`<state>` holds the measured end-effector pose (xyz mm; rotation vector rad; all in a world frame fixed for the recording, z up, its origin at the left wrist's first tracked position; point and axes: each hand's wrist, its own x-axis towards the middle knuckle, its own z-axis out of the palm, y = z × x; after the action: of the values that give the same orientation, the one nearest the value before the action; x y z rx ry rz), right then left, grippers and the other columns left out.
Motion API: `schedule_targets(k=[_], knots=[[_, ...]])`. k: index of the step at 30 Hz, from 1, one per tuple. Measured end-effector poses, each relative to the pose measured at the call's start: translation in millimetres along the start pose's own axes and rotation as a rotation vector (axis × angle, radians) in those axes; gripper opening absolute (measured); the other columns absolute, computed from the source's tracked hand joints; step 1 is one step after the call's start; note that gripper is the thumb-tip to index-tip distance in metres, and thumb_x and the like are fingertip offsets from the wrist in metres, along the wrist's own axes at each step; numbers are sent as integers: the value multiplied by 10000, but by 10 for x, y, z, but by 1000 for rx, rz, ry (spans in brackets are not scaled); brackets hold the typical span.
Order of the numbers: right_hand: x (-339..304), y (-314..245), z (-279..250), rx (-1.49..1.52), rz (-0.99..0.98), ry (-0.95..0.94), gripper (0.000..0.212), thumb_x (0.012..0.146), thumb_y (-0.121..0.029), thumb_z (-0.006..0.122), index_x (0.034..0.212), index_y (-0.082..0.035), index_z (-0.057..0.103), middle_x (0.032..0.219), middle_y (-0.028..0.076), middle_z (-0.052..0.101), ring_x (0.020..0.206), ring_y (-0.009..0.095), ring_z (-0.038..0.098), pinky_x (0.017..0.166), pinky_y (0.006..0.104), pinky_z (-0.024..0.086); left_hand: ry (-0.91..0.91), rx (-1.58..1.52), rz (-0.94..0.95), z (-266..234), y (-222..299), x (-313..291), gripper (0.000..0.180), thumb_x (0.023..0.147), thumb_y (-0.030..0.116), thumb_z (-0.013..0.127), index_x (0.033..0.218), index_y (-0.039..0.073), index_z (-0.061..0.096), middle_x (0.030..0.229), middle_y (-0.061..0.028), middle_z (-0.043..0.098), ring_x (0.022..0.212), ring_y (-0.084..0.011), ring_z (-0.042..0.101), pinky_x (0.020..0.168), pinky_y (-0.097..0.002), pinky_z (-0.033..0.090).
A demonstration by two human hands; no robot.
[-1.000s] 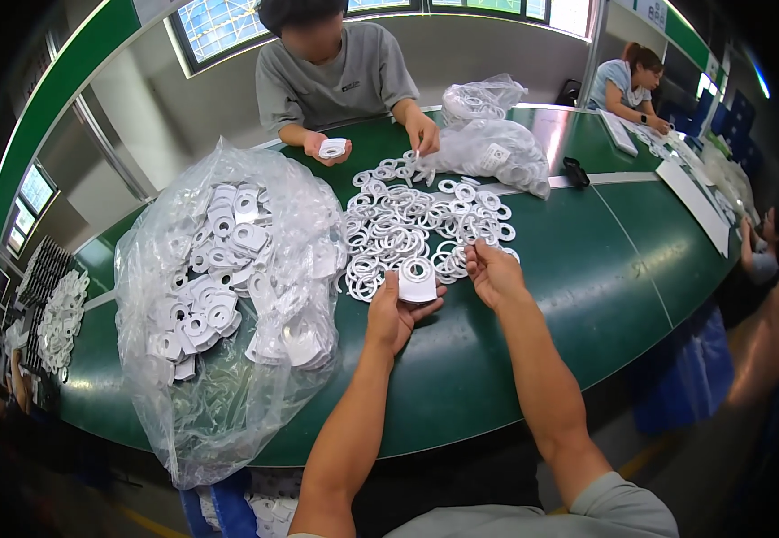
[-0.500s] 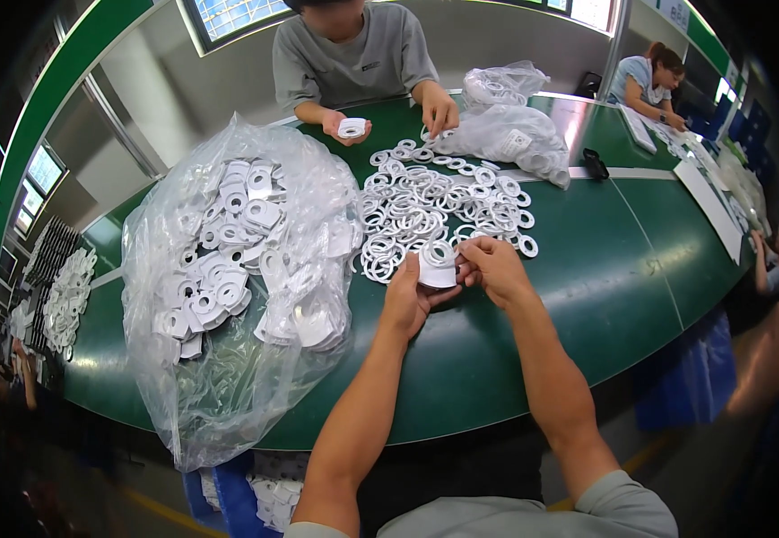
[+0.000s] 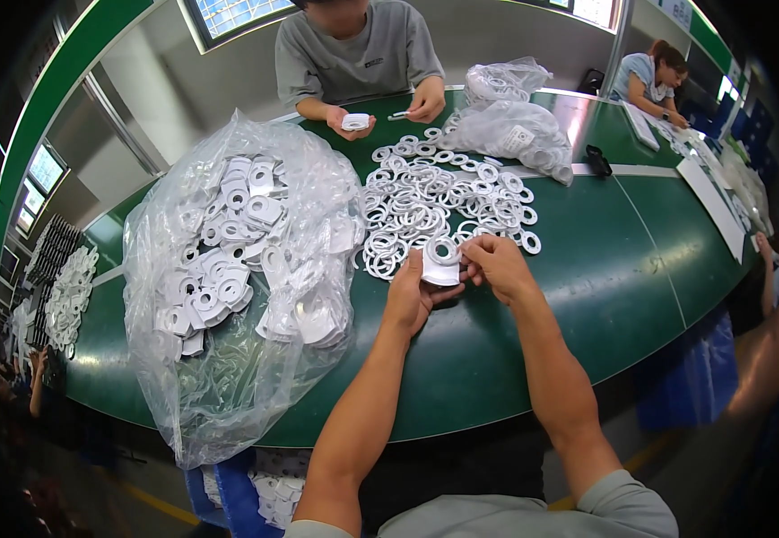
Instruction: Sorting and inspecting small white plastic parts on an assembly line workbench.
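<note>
Close to the front of the pile, my left hand [image 3: 413,300] is closed around a white plastic plate [image 3: 441,272], thumb on its left side and fingers beneath. Over the plate's round end sits a white ring [image 3: 444,246]. My right hand [image 3: 500,271] is pinched at the right edge of this ring; its fingertips partly hide the contact. Just beyond both hands spreads a heap of loose white rings [image 3: 407,199]. To the left, a large clear plastic bag [image 3: 161,260] lies spread out with many similar white plates [image 3: 219,282] in it.
Across the green table [image 3: 587,269], a co-worker's hands [image 3: 351,124] hold another white plate and a ring. Clear bags [image 3: 519,134] of rings lie at the far side, near a small black object [image 3: 598,161]. Another person [image 3: 649,85] works at far right. A blue bin [image 3: 232,493] stands below the table.
The co-worker's right hand has lifted a ring off the pile and drawn it toward the plate. My hands stay nearly in place, the ring between them shifting slightly.
</note>
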<state>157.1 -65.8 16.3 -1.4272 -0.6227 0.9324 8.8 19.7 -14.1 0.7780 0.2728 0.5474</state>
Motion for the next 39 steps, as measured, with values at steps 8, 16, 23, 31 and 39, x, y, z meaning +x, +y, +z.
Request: schedule_targets(k=[8, 16, 23, 31, 39], knots=[[9, 1, -12, -119, -48, 12, 187, 876, -150, 618, 873, 37, 621, 721, 70, 627, 548, 121, 611, 430, 219, 413, -7, 48, 3, 12, -2, 5, 571, 996, 466, 286, 1264, -14, 442, 1181, -182, 575, 1027, -300, 621, 815, -437, 572], [-62, -66, 34, -270, -81, 42, 202, 877, -169, 611, 841, 29, 613, 680, 77, 641, 535, 121, 620, 444, 220, 435, 9, 55, -3, -25, -43, 20, 569, 993, 466, 308, 1279, -11, 432, 1174, -174, 580, 1010, -290, 627, 796, -423, 578], [-70, -61, 45, -346, -111, 72, 201, 872, -165, 612, 822, 30, 612, 669, 72, 638, 517, 124, 613, 434, 233, 438, 7, 61, -9, -29, -53, 20, 570, 993, 467, 308, 1280, -10, 431, 1172, -176, 580, 994, -289, 634, 796, -412, 578], [117, -37, -190, 572, 59, 135, 115, 925, -106, 563, 917, 7, 580, 765, 44, 583, 609, 98, 534, 513, 208, 456, 30, -6, -13, -40, -35, 50, 562, 1004, 425, 310, 1229, -65, 469, 1106, -241, 605, 990, -375, 630, 811, -428, 568], [307, 69, -710, 1010, 32, 400, 110, 915, -60, 560, 920, 50, 561, 809, 95, 579, 659, 132, 556, 529, 218, 475, 49, 37, -6, -1, -3, 22, 556, 1009, 424, 280, 1211, -59, 467, 1093, -251, 602, 998, -382, 625, 805, -427, 573]])
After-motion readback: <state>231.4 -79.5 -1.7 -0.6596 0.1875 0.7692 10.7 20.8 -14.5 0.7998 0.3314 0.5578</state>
